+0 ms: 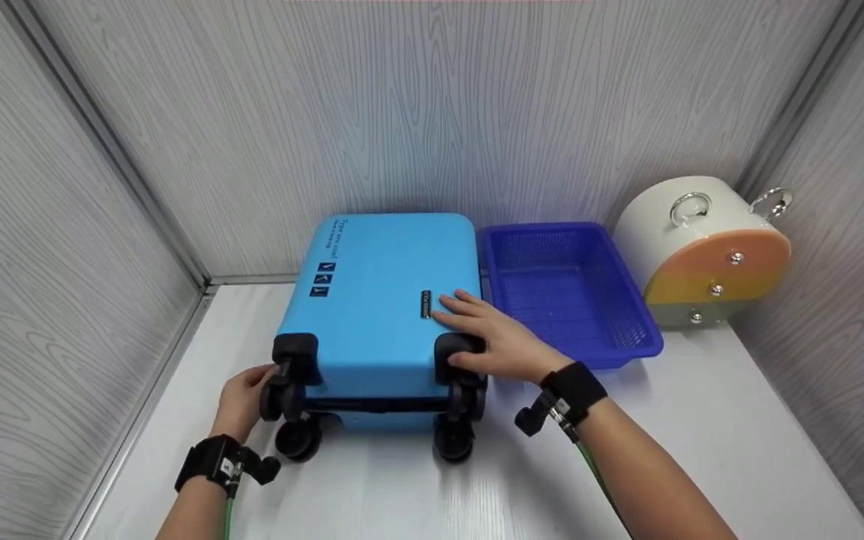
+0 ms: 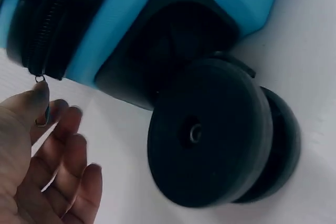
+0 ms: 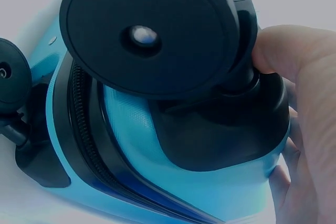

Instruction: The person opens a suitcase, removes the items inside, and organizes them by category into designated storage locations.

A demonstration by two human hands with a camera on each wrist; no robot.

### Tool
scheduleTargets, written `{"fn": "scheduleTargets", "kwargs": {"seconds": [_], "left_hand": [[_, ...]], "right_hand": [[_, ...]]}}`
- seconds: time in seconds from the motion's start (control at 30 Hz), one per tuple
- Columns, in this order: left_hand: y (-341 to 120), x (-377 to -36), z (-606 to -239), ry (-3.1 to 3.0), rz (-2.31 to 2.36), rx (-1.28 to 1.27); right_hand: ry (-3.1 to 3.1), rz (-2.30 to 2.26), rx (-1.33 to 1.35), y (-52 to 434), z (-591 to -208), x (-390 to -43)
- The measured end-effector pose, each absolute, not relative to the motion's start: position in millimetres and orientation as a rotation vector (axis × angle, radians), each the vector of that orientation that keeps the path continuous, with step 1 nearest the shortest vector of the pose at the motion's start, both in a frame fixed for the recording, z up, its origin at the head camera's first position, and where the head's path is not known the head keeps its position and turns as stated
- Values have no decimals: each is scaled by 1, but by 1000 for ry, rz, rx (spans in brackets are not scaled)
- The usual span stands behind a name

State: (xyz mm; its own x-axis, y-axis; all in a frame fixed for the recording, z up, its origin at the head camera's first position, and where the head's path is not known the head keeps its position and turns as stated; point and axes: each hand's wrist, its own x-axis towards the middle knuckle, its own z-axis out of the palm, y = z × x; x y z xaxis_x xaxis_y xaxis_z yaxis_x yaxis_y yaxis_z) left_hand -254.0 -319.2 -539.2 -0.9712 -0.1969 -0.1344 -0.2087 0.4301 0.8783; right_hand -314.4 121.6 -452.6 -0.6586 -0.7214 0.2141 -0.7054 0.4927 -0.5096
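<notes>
A light blue hard-shell suitcase (image 1: 379,300) lies flat on the white table, its black wheels turned toward me. My left hand (image 1: 244,394) is at the near left corner, beside the left wheel (image 2: 210,135). In the left wrist view its thumb and forefinger pinch the small zipper pull (image 2: 40,80) hanging from the black zipper, and the other fingers are loosely spread. My right hand (image 1: 496,337) rests on the lid at the near right corner, fingers straight. Its thumb (image 3: 283,51) presses against the right wheel's (image 3: 147,30) black mount.
An empty dark blue plastic basket (image 1: 567,292) stands just right of the suitcase. A white round container (image 1: 702,247) with an orange and green face lies in the back right corner. Grey panel walls close in the table on the left, back and right.
</notes>
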Motion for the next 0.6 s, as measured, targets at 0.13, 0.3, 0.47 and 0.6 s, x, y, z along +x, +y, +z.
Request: {"fn": "scheduleTargets", "kwargs": {"seconds": [0.13, 0.3, 0.47, 0.6], "left_hand": [[-325, -247, -522, 2730, 1639, -343], [-312, -236, -480, 3011, 1616, -205], [-268, -225, -443, 3268, 1194, 225], [-232, -220, -435, 3285, 737, 513]], "right_hand": [[2668, -951, -1271, 121, -454, -313], [2660, -983, -1256, 121, -456, -312], [2660, -1028, -1263, 120, -458, -311], [2665, -1062, -1266, 117, -460, -311]]}}
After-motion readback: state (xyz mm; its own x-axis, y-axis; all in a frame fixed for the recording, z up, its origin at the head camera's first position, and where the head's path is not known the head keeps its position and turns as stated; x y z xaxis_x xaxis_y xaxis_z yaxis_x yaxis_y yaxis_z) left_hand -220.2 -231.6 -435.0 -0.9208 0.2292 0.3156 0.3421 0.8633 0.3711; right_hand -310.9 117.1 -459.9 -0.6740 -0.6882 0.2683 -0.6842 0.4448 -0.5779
